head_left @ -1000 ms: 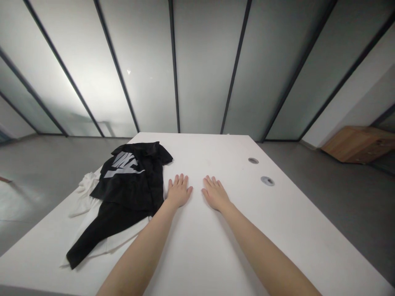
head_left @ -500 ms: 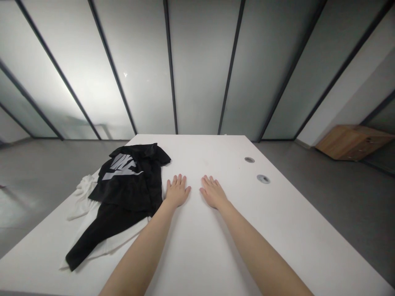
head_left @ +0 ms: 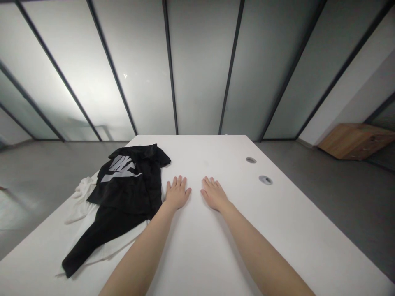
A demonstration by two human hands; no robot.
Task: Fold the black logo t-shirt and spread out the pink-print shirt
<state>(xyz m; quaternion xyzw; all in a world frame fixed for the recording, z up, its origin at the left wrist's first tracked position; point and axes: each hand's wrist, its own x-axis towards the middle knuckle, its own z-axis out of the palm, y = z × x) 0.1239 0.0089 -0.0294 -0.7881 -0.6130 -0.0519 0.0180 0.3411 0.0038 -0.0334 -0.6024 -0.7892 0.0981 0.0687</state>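
Lying palm down on the white table (head_left: 197,250), the left hand (head_left: 177,194) and the right hand (head_left: 214,195) are flat and wide open, fingers straight and slightly spread, grasping only air and touching just the tabletop. They rest side by side, well apart from the edges, with a narrow gap between the thumbs.

Just beside the left hand, on its outer side, spreads a black T-shirt (head_left: 123,195) with a large pale print, its short sleeve reaching out beyond the fingertips. From under its hem, a black sleeve-like length (head_left: 98,236) slants back toward the wearer, left of the left forearm. White cloth (head_left: 80,196) shows beneath both, crumpled on the far side from the hand; how many garments there are, I cannot tell. The left forearm covers part of the pile's near edge.

Beyond and right of the right hand, two round grommets (head_left: 266,180) sit in the tabletop. Farther ahead of both hands stand frosted glass panels (head_left: 200,70); far off to the right is a wooden cabinet (head_left: 354,140).
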